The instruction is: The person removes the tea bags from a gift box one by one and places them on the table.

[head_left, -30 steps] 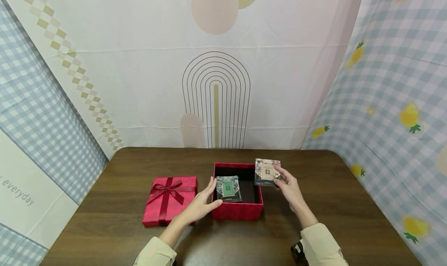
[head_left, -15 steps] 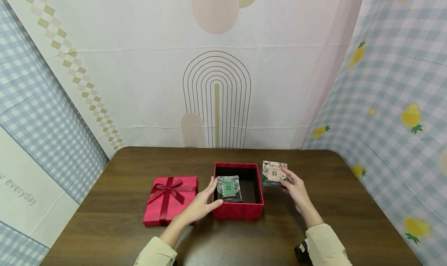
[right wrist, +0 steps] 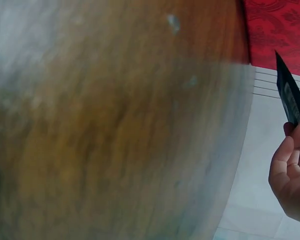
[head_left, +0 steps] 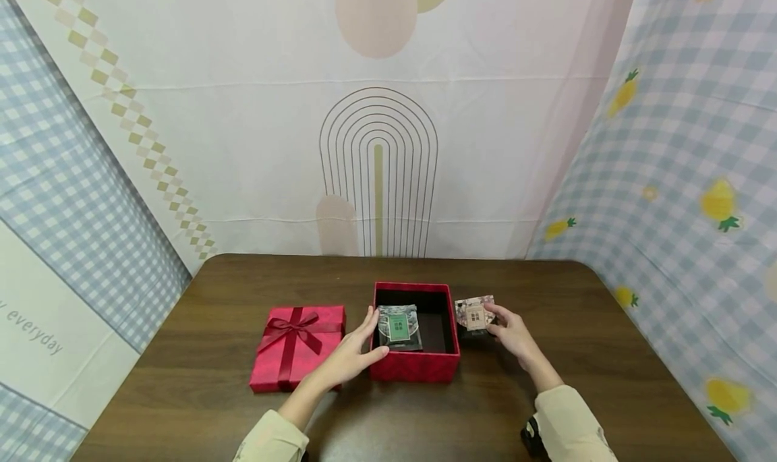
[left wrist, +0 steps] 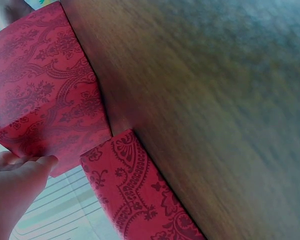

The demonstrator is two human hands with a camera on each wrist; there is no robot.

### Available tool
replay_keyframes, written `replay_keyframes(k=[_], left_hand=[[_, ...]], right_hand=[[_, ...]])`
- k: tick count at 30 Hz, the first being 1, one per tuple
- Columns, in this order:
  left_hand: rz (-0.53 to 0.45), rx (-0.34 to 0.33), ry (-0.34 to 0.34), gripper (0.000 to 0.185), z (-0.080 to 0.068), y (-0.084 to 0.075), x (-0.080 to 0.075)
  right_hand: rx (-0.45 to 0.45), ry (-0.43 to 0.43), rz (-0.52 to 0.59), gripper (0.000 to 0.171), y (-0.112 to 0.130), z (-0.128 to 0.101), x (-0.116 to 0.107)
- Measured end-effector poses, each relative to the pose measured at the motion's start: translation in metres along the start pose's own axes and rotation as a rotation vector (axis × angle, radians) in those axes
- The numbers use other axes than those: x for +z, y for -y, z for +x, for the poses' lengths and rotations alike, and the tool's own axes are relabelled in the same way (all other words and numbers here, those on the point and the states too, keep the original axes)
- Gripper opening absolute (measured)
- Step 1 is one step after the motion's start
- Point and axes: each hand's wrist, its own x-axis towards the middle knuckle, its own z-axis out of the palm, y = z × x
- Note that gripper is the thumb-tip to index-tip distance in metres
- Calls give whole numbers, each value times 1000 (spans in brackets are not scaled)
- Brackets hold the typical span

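Beige-labelled packet [head_left: 475,315] is being pinched by the right hand [head_left: 514,336] just beyond the right edge of the red box [head_left: 415,368].

The fingertips are gripping the packet's right side, between the box and the right edge of the table [head_left: 607,367]; whether its lower edge is touching the wood is hard to tell from these angles. The left hand [head_left: 351,356] is resting on the box's left edge with its fingers extended and its thumb near the front left corner, grasping nothing. Inside, a green-labelled packet [head_left: 398,328] is lying along the left wall. Toward the table's left edge, the red lid [head_left: 266,369] is lying beside the box, carrying a dark red ribbon bow [head_left: 294,328] on top.
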Motion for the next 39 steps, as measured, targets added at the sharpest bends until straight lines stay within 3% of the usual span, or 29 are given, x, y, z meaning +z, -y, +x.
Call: replay_keyframes(k=[4, 11, 19, 39], left_hand=[[7, 4, -2, 73, 1, 1, 1], [10, 9, -5, 72, 0, 2, 1], [12, 8, 0, 74, 0, 3, 1], [21, 11, 0, 73, 2, 1, 0]], right_hand=[[-11, 5, -57, 44, -5, 1, 1], [-92, -13, -277, 40, -14, 7, 3], [-164, 16, -454, 38, -23, 13, 0], [-182, 35, -553, 37, -28, 15, -4]])
